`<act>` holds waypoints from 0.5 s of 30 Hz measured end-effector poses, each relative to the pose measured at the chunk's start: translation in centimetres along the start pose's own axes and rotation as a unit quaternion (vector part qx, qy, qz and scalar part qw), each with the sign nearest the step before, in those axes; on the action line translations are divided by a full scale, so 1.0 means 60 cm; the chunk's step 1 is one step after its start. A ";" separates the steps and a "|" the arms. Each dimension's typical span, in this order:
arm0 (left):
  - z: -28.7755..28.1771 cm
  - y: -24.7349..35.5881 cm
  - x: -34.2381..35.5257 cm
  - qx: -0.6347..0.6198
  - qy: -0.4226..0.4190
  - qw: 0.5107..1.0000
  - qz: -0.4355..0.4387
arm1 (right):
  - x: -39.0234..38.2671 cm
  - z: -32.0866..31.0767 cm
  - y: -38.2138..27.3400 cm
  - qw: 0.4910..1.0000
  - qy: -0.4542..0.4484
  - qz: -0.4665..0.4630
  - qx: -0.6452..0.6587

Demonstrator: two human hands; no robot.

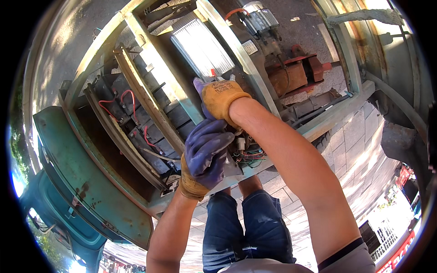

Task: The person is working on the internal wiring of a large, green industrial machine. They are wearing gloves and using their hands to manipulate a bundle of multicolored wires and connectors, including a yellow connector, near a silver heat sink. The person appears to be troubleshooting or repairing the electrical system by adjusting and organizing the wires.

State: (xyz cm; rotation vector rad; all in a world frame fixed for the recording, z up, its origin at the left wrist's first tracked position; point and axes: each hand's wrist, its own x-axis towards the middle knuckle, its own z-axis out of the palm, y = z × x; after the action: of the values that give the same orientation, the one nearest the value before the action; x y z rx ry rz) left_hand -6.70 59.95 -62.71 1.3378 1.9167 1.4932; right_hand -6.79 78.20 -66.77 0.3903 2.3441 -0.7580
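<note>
Both my hands wear purple and orange work gloves and are close together over an open metal vehicle frame. My right hand is at the near end of a silver finned metal box, close to a small red part. Its fingers curl down, mostly hidden under the glove's back. Just below it, my left hand has its fingers curled closed; what they hold is hidden. Beside the hands are a whitish connector and a bundle of thin coloured wires.
Left of the hands, dark batteries with red cables sit between rusty rails. A green body panel curves at far left. A motor and a rusty red bracket lie beyond the right-hand crossbar. Paving shows at right.
</note>
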 end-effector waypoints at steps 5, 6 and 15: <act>0.003 -0.004 0.002 -0.019 0.011 1.000 0.007 | -0.001 0.011 0.040 0.991 0.032 0.028 0.124; 0.006 -0.003 0.002 -0.022 0.018 1.000 0.010 | -0.003 0.026 0.062 0.979 0.075 0.029 0.185; 0.008 -0.006 0.004 -0.037 0.020 0.999 0.006 | -0.065 0.079 0.129 0.713 0.181 0.000 0.678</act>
State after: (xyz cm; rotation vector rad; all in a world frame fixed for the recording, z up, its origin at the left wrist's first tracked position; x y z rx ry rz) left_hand -6.62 60.42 -63.13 1.2988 1.8613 1.5927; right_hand 1.89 81.11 -70.49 1.2001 1.5977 -2.5135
